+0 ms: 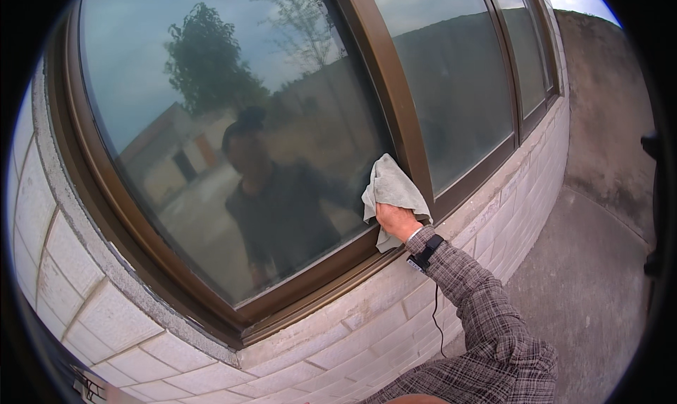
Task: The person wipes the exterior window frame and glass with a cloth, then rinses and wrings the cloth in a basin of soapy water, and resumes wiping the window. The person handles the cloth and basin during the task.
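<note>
My right hand [395, 220] holds a light grey cloth [394, 182] against the lower right corner of a large window pane [174, 139]. The cloth also touches the brown window frame [391, 81] and hangs down below the hand over the bottom rail. Part of my fingers is hidden under the cloth. A plaid sleeve and a black wrist strap with a small device [426, 253] are on this arm. My left hand is out of view. The glass reflects a person, a tree and a building.
More window panes [449, 86] stretch off to the right. White wall tiles [317, 346] run below and left of the frame. A rough rendered wall [603, 118] rises at the right, above a concrete floor [571, 298]. A thin black cable [438, 324] hangs below my forearm.
</note>
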A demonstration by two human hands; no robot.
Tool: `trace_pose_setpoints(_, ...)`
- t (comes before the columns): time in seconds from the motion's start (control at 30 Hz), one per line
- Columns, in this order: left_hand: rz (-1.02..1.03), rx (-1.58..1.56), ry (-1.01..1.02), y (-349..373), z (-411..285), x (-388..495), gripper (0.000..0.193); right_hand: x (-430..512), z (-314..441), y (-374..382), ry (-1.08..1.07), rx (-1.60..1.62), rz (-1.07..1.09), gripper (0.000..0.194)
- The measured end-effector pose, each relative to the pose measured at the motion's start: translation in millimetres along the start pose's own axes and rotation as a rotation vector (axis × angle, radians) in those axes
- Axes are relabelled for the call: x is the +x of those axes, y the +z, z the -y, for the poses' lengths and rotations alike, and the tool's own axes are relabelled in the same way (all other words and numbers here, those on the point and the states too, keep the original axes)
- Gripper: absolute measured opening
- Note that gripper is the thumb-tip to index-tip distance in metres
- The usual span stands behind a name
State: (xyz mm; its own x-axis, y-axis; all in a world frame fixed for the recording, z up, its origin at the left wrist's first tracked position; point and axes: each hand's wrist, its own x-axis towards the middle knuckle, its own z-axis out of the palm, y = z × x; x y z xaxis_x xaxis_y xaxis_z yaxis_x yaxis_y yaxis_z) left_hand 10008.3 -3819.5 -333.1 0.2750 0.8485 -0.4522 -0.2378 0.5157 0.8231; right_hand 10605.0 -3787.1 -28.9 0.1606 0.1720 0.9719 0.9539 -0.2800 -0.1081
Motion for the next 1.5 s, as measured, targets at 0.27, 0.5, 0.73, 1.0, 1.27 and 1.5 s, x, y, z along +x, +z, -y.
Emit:
trace_pose_setpoints(0.27, 0.087, -0.063, -0.001, -6, 14, 24, 0.046, 80, -11, -5, -0.112, -0.116, -0.033, 0.025)
trace_pose_setpoints(0.5, 0.044, -0.174, -0.048, -12, 11, 45, 0.045, 234, 7, -29, -0.021, 0.093, -0.057, 0.025)
trace_pose_setpoints(0.73, 0.008, -0.138, 0.071, -17, 6, 46, 0.049, 374, -12, -29, -0.308, -0.141, -0.332, 0.027)
trace_pose_setpoints(1.0, -0.048, -0.122, 0.192, -15, 9, 47, 0.052, 484, 0, -38, -0.31, -0.314, -0.285, 0.031)
trace_pose_setpoints(1.27, -0.151, -0.219, 0.236, -18, 6, 37, 0.049, 520, 3, -50, -0.33, -0.481, -0.361, 0.024)
trace_pose_setpoints(1.5, -0.169, -0.247, 0.198, -34, -4, 42, 0.046, 531, 78, -40, -0.3, -0.141, -0.377, 0.029)
